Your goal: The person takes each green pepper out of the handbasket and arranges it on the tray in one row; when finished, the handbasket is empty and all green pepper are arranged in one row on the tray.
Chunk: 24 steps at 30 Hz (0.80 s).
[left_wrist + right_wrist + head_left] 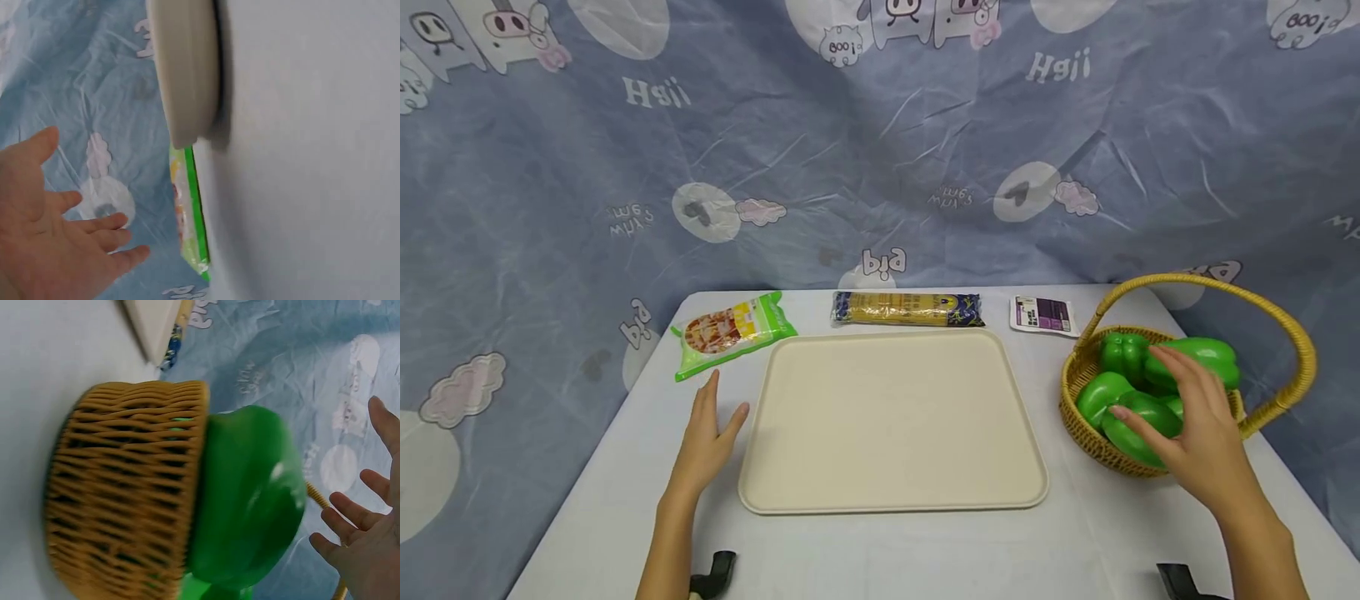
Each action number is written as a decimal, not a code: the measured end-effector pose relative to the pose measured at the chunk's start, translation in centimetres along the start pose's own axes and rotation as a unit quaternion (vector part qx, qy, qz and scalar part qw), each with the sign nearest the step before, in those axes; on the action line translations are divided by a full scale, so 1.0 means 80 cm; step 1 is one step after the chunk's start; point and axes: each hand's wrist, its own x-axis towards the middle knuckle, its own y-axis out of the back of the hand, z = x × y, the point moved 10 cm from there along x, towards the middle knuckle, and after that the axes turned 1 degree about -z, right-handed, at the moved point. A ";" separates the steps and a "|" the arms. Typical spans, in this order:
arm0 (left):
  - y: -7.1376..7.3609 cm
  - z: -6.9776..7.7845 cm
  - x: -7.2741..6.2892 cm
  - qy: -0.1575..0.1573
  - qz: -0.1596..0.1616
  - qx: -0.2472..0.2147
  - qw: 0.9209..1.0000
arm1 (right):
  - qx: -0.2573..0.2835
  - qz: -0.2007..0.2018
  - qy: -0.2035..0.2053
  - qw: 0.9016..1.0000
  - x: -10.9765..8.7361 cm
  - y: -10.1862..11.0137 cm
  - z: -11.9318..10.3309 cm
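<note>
Head view: we see all fingers [706, 406] wide.
Right hand [1208, 442] is near green peppers [250, 494] in the basket [125, 481], at 3 o'clock of tray [892, 421]; left hand [706, 450], at 9 o'clock.

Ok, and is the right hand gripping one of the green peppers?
No, the right wrist view shows a visible gap between the right hand and the nearest green pepper.
</note>
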 end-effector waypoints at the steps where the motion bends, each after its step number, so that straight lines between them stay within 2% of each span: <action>1: -0.003 -0.006 0.000 0.003 -0.010 -0.014 1.000 | -0.002 -0.005 -0.011 1.000 -0.005 -0.003 0.006; 5: -0.018 -0.026 0.000 0.010 -0.047 -0.073 0.996 | -0.016 -0.027 -0.043 0.999 -0.022 -0.020 0.027; 10: -0.039 -0.041 0.001 -0.015 -0.081 -0.129 0.988 | -0.068 -0.048 -0.049 0.995 -0.034 -0.040 0.044; 13: -0.049 -0.050 -0.001 -0.016 -0.097 -0.133 0.986 | -0.096 -0.050 -0.048 0.993 -0.038 -0.045 0.050; 18: -0.058 -0.064 -0.005 0.001 -0.116 -0.133 0.984 | -0.121 -0.048 -0.050 0.990 -0.039 -0.049 0.054; 24: -0.060 -0.073 -0.005 -0.018 -0.126 -0.115 0.985 | -0.138 -0.047 -0.059 0.987 -0.040 -0.051 0.056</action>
